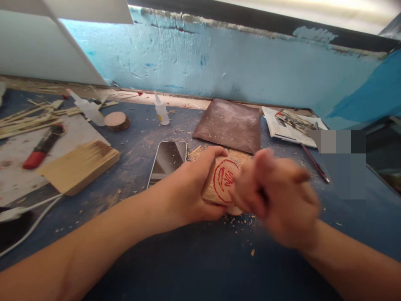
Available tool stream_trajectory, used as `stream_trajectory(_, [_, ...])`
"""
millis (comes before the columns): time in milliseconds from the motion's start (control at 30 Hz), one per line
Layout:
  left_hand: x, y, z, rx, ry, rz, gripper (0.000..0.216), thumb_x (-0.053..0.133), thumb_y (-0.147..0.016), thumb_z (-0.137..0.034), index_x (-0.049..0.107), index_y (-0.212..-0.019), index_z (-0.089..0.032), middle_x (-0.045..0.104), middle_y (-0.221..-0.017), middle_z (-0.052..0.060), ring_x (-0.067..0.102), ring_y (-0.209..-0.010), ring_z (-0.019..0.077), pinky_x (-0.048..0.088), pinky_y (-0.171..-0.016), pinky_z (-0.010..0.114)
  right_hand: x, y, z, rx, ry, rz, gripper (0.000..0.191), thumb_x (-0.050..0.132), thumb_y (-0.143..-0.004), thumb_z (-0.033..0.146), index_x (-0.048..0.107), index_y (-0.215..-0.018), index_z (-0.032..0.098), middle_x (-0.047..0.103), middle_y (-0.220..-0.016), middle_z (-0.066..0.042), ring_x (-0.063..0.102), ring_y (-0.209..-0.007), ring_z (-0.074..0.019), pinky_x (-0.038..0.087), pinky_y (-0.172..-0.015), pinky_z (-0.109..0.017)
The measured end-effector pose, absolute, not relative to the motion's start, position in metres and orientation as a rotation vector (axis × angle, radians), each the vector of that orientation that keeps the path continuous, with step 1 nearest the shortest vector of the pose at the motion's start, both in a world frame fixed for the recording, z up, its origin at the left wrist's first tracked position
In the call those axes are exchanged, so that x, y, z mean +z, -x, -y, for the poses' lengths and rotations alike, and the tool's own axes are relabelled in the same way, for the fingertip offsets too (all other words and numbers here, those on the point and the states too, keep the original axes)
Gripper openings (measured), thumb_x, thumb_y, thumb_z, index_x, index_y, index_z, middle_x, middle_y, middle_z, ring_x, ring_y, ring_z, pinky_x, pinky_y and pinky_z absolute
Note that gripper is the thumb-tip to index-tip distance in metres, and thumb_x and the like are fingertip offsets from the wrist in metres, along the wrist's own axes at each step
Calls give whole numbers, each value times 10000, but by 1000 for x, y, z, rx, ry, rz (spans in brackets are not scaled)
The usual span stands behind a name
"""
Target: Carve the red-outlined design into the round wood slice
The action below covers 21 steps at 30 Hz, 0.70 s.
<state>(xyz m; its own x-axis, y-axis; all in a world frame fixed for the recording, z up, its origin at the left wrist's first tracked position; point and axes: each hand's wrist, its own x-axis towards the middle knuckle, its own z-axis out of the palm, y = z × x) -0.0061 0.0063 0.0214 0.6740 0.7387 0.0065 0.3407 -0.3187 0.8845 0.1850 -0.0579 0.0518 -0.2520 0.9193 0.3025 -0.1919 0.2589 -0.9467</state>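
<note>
Low over the dark blue table, my left hand (196, 184) is wrapped round a wooden block (223, 179). The block's pale face carries a red circle with a red design drawn inside it. My right hand (278, 192) is closed in a fist at the block's right edge, covering part of that face. Motion blurs this hand, and whatever its fingers hold is hidden. Wood shavings (242, 156) lie behind the block, with small chips (247, 221) scattered in front of it.
Behind the hands lie a phone (168, 161) and a brown sheet (230, 125). Leftward are a larger wooden block (81, 165), a red-and-black tool (44, 146), a wood disc (117, 121) and two nozzle bottles (161, 113). A pencil (315, 163) and papers (282, 131) sit at right.
</note>
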Motion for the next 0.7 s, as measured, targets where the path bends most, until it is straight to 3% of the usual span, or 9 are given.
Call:
stream_trajectory(100, [22, 6, -7, 496, -1913, -844, 911, 961, -697, -374, 493, -1473, -280, 790, -1115, 31, 802, -972, 314, 654, -786, 401, 47, -182, 54, 1250, 681, 1523, 668, 552, -1210, 408, 480, -578, 203, 464, -551, 18, 450, -554, -121, 380, -574, -320])
stream_trajectory(233, [23, 7, -7, 488, -1873, -829, 897, 967, -723, -362, 479, -1470, -276, 786, -1106, 28, 798, -951, 287, 657, -785, 379, 47, -185, 55, 1281, 734, 1326, 659, 539, -1200, 430, 495, -577, 218, 375, -514, 34, 427, -516, -127, 319, -527, -329])
stream_trajectory(400, [23, 9, -7, 487, -1857, -855, 947, 1003, -694, -389, 475, -1471, -278, 788, -1099, 26, 798, -921, 281, 643, -754, 369, 34, -185, 53, 1265, 663, 1388, 639, 523, -1212, 408, 489, -606, 208, 408, -541, 31, 399, -502, -114, 305, -509, -311])
stream_trajectory(500, [24, 10, -9, 471, -1841, -865, 905, 987, -734, -379, 478, -1476, -272, 803, -1106, 26, 804, -944, 281, 638, -789, 376, 43, -186, 52, 1278, 720, 1289, 658, 610, -1167, 545, 522, -611, 203, 390, -545, 42, 367, -491, -102, 276, -498, -308])
stream_trajectory(600, [24, 12, -12, 423, -1873, -833, 870, 988, -753, -413, 488, -1448, -259, 811, -1102, 35, 809, -947, 292, 631, -802, 394, 56, -192, 49, 1385, 798, 1184, 652, 734, -1000, 793, 644, -716, 212, 408, -575, 55, 337, -510, -114, 270, -498, -308])
stream_trajectory(700, [22, 13, -16, 380, -1874, -826, 907, 994, -740, -459, 467, -1449, -255, 813, -1132, 60, 819, -983, 320, 643, -817, 422, 60, -200, 42, 1469, 732, 1187, 601, 676, -1042, 767, 646, -774, 230, 428, -616, 47, 359, -530, -134, 337, -513, -315])
